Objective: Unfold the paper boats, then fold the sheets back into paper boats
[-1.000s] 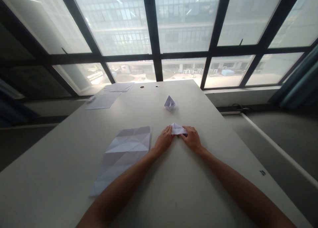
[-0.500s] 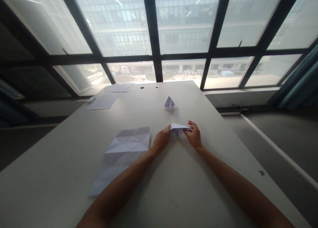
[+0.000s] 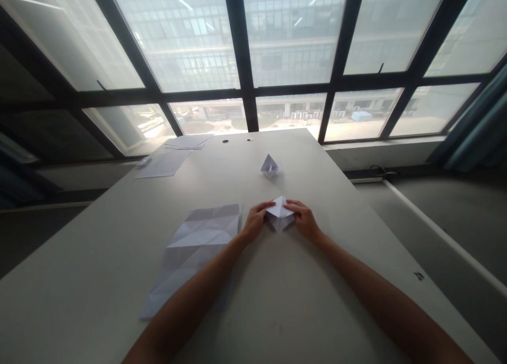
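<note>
Between my two hands is a piece of folded white paper [image 3: 280, 207], raised a little off the table, with a pointed top and two flaps hanging below. My left hand [image 3: 255, 221] grips its left side, fingers on top. On the opposite side my right hand [image 3: 307, 220] pinches the edge in the same way. The thumbs are hidden. Just beyond stands a small folded paper boat [image 3: 270, 166] with a peaked middle. A creased, unfolded paper sheet [image 3: 206, 227] lies to the left, partly under my left forearm.
The white table [image 3: 317, 295] runs away toward large windows. Flat paper sheets [image 3: 162, 163] lie at its far left. Two small round holes [image 3: 225, 141] are near the far edge. A small dark mark [image 3: 419, 276] sits by the right edge.
The folded paper has turned from a narrow side-on shape to a wider diamond face. My right hand's fingers, raised before, now press on its right side.
</note>
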`<state>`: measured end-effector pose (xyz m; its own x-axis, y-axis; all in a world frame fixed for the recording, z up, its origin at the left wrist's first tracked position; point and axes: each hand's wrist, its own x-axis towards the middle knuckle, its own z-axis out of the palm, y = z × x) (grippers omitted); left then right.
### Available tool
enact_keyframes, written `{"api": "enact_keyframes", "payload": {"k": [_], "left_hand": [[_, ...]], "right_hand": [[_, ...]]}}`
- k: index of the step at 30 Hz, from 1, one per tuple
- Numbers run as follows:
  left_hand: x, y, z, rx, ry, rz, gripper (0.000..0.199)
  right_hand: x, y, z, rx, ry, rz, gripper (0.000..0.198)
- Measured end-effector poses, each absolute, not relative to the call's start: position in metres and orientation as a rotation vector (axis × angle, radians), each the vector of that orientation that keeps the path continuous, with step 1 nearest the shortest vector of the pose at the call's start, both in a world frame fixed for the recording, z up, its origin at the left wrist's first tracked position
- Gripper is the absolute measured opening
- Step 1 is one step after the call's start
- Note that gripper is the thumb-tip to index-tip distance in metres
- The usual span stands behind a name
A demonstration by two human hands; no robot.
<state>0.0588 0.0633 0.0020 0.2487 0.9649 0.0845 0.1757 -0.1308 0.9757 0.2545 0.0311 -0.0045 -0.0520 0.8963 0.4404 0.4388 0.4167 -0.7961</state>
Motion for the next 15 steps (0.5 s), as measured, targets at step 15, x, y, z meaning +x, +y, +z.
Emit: {"api": "enact_keyframes", "payload": {"k": [15], "left_hand": [[0.061, 0.051, -0.006, 2.605, 1.241, 0.378, 0.056]], "right_hand": [[0.273, 0.039, -0.011, -1.371, -2.177, 0.415, 0.057]]}}
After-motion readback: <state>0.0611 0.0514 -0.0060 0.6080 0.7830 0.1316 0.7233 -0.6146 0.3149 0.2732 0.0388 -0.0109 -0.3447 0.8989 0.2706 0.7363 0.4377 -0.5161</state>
